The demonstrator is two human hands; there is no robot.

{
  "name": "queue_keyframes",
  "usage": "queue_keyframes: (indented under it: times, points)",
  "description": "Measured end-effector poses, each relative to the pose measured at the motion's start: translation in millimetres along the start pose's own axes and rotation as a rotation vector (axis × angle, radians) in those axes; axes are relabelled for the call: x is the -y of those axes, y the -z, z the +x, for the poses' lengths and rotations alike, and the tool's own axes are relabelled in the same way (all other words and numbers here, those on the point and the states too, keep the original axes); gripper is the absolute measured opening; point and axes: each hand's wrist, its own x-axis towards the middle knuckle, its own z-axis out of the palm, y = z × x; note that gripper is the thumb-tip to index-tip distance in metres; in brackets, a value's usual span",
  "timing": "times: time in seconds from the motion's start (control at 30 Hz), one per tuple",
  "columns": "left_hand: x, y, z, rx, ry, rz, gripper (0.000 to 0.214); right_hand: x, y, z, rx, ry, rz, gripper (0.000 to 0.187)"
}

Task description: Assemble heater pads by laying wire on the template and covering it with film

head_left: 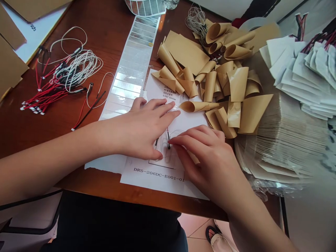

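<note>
My left hand [141,131] lies flat with fingers stretched out, pressing on a white printed sheet [157,175] at the table's front edge. Between my hands sits a small white pad with thin black and red wires [165,147]. My right hand [207,157] bends its fingers down onto that pad, fingertips touching the black wire end. Whether it pinches the wire is not clear.
A heap of curled tan backing papers [223,84] lies behind my right hand. Stacked white pads [296,140] fill the right side. A strip of shiny labels [131,73] runs up the middle. Red and white wires [60,80] lie at the left on the brown table [39,129].
</note>
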Motion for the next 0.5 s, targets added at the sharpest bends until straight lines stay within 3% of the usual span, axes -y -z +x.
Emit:
queue_keyframes:
  times: [0.2,0.4,0.5]
  points:
    - [-1,2.0,0,0.031,-0.001,0.007,0.103,-9,8,2,0.073,-0.002,-0.023,0.015]
    - [2,6.4,0,0.073,-0.001,-0.014,0.102,-10,2,3,0.033,-0.029,-0.007,0.009]
    - [5,9.1,0,0.07,0.005,-0.062,0.09,-7,-1,2,0.047,-0.036,0.009,0.006]
